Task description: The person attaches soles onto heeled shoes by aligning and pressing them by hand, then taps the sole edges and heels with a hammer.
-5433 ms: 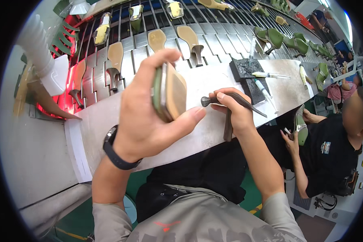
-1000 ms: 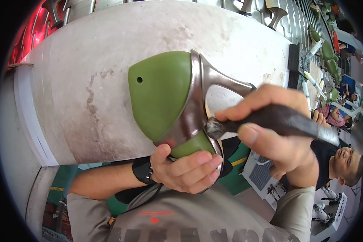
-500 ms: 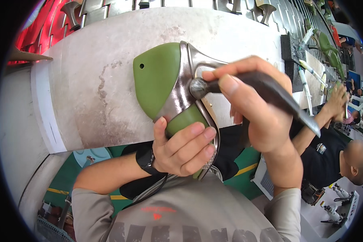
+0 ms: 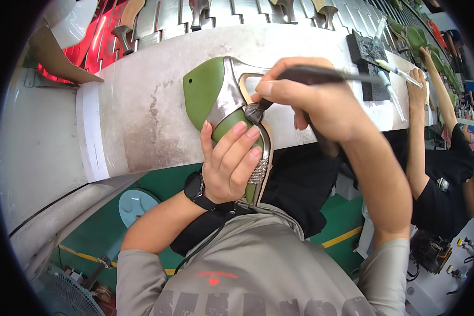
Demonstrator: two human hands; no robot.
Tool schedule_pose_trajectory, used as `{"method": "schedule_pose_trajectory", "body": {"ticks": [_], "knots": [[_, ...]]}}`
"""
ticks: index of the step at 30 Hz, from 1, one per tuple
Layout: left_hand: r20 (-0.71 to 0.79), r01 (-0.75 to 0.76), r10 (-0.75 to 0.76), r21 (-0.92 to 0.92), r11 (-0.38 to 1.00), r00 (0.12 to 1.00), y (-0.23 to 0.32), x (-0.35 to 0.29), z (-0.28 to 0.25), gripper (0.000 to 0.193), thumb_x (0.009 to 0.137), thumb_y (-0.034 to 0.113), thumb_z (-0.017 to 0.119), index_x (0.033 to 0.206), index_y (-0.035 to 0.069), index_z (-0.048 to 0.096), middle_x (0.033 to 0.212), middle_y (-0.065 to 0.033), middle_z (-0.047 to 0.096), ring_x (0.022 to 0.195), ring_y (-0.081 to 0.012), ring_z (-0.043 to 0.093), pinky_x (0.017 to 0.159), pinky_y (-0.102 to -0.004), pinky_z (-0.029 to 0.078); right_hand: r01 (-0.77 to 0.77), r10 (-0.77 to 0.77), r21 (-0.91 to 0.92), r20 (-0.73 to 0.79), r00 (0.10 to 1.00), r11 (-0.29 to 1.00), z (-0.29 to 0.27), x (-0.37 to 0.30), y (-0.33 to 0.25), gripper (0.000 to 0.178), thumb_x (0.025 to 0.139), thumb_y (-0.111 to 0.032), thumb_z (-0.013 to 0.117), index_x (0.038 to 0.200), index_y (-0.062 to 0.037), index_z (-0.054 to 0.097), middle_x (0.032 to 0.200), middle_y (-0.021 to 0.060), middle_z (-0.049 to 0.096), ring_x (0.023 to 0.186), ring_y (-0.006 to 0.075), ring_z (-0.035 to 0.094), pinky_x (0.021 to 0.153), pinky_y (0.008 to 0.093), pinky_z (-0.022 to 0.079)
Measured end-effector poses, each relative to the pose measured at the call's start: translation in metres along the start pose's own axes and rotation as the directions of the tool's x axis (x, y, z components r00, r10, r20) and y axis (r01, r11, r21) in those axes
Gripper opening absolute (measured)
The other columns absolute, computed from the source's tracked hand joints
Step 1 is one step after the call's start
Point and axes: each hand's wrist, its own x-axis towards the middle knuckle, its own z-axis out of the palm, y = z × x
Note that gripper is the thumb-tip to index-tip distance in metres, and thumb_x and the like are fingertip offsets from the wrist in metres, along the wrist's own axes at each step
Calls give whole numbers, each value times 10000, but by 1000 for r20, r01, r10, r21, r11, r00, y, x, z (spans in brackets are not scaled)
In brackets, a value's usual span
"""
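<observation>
Cradling green shoe last, left hand fingers wrapped, right hand pinching brush

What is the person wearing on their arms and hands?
The hands are bare, no gloves. The left hand has a black wristwatch with a round face on its wrist, and its fingers have longish nails. Both arms come out of short grey sleeves of a grey shirt with dark lettering and a small red mark on the chest. The right hand wears nothing.
</observation>
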Motion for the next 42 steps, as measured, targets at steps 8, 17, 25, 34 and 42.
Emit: {"method": "schedule_pose_trajectory", "body": {"ticks": [8, 17, 25, 34, 42], "knots": [[-44, 17, -18, -10, 1000, 999, 2, 5, -4, 727, 879, 304, 819, 1415, 46, 402, 1426, -229, 544, 1328, -429, 558, 1224, -676, 234, 583, -415, 61, -642, 644, 810, 29, -128, 24, 414, 986, -234, 574, 1213, 112, 589, 1141, 338, 710, 594, 80, 584, 576, 235, 500], [-113, 105, -114, -83, 991, 987, 5, 6, 2, 427, 992, 238, 699, 1332, 63, 509, 1379, -187, 633, 1324, -372, 589, 1238, -667, 217, 281, -258, 15, -354, 899, 960, 36, -104, 13, 266, 949, -73, 730, 1165, 76, 684, 1055, 171, 778, 919, 131, 729, 813, 271, 580], [-110, 99, -108, -85, 991, 988, 4, 12, -3, 428, 970, 154, 680, 1350, 56, 508, 1401, -193, 621, 1320, -374, 598, 1236, -662, 222, 378, -372, -21, -243, 896, 925, 49, -109, 36, 276, 859, -51, 788, 1111, 43, 722, 1029, 173, 785, 832, 172, 754, 772, 285, 588], [-61, 178, -805, -963, 203, 590, -33, 61, -74, 682, 1068, 506, 533, 1528, 13, 429, 1533, -280, 485, 1428, -422, 482, 1233, -535, 326, 333, -588, -602, -290, 755, 725, 26, -81, 44, 413, 811, 7, 721, 1222, 34, 683, 1291, 227, 688, 1145, 361, 694, 1012, 401, 529], [297, 17, -451, -850, -527, 842, -66, 55, -89, 745, 1100, 567, 400, 1566, -14, 391, 1593, -259, 424, 1508, -367, 388, 1241, -542, 306, -40, -211, 981, 81, 974, 189, 80, -52, 74, 872, 1010, -698, 418, 1532, 1, 408, 1308, 303, 647, 1014, 445, 739, 791, 550, 649]]}}
